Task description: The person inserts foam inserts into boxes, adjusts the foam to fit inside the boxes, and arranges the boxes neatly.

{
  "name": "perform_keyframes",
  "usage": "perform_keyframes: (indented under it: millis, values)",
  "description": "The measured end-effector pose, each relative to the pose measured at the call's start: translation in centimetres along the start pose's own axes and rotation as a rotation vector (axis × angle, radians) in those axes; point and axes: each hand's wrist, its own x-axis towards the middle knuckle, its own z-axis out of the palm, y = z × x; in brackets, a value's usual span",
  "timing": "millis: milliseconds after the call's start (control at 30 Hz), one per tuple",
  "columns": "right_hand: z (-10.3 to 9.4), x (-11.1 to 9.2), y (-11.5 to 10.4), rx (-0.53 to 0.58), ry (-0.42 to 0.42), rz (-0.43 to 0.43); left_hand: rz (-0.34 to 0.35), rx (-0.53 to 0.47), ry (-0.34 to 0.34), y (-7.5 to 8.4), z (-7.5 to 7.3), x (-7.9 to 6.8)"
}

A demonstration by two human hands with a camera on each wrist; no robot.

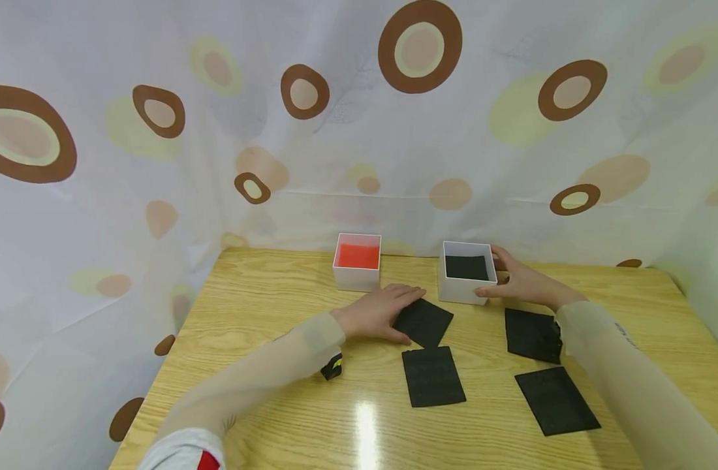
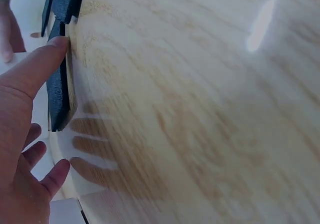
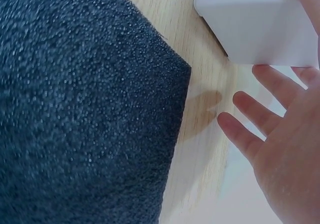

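My left hand (image 1: 382, 313) reaches over a black foam square (image 1: 426, 321) lying on the table, fingers spread near its far corner. In the left wrist view the thumb (image 2: 42, 64) touches that square's edge, while the other fingers extend apart from it. My right hand (image 1: 520, 282) holds a white open box (image 1: 461, 292) at its right side, thumb at the front and fingers behind. Inside that box lies black material (image 1: 466, 267). The right wrist view has the fingers (image 3: 245, 134) beside the box's wall, some of them free of it.
A second white box (image 1: 357, 279) with red material (image 1: 359, 256) inside stands left of the first. More black squares lie on the wooden table: one in front of the left hand (image 1: 433, 376), two near the right forearm (image 1: 529, 334). A patterned curtain (image 1: 359, 130) hangs behind.
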Motion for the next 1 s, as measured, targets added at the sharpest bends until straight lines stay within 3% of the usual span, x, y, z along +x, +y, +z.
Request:
perform_keyframes:
  millis: [167,433,733,1000]
  values:
    - [0.0,-0.1,-0.1,0.010,-0.001,-0.004,-0.013,-0.020,-0.054,0.3,-0.2,0.0]
    - [0.0,0.2,0.3,-0.003,0.001,-0.008,-0.046,-0.062,-0.064,0.4,-0.2,-0.2]
    - [-0.2,0.4,0.7,-0.006,0.000,-0.002,-0.059,-0.208,-0.080,-0.7,0.4,-0.5]
    - [-0.1,0.3,0.4,0.007,-0.004,-0.005,-0.071,-0.084,-0.065,-0.4,-0.2,-1.2]
